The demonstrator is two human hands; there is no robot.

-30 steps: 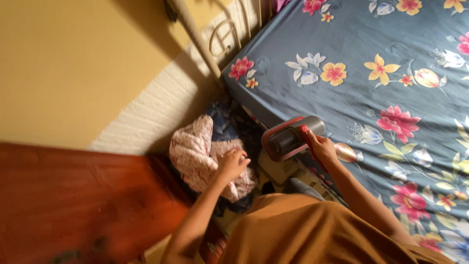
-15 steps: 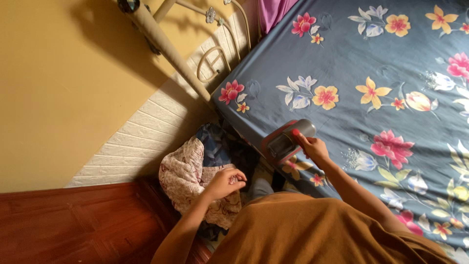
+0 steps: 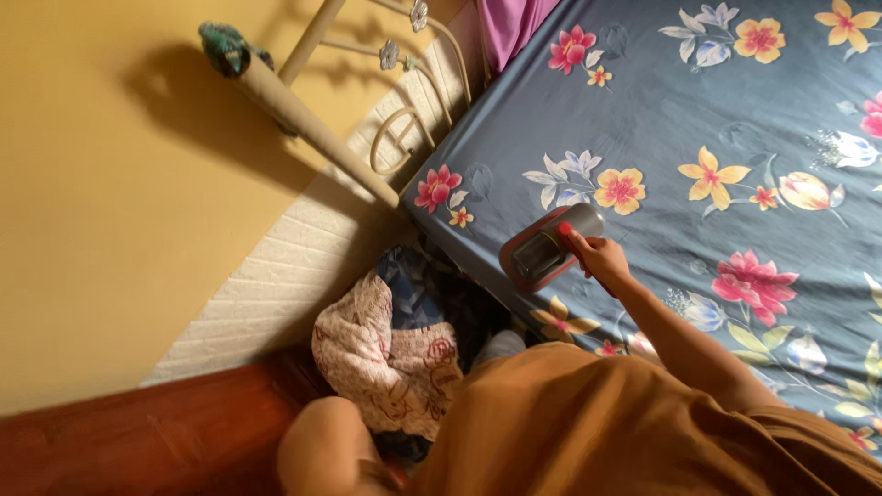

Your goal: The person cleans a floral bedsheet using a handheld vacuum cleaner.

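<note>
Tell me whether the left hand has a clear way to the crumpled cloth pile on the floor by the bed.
Probably yes. The cloth pile lies uncovered just past the bent left arm, with nothing over it. The left hand itself is out of view, so its reach is a guess.

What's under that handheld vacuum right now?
The handheld vacuum, gripped by the right hand, sits on the blue floral bedsheet near the bed's edge. Its body covers the patch directly beneath, so nothing shows there.

Left hand hidden below the orange-brown cloth garment (image 3: 643, 432), state unreadable. Flowered grey-blue bedsheet (image 3: 717, 119) cut by the top and right edges. Crumpled pale patterned cloth (image 3: 386, 354) partly covered beside that garment.
</note>
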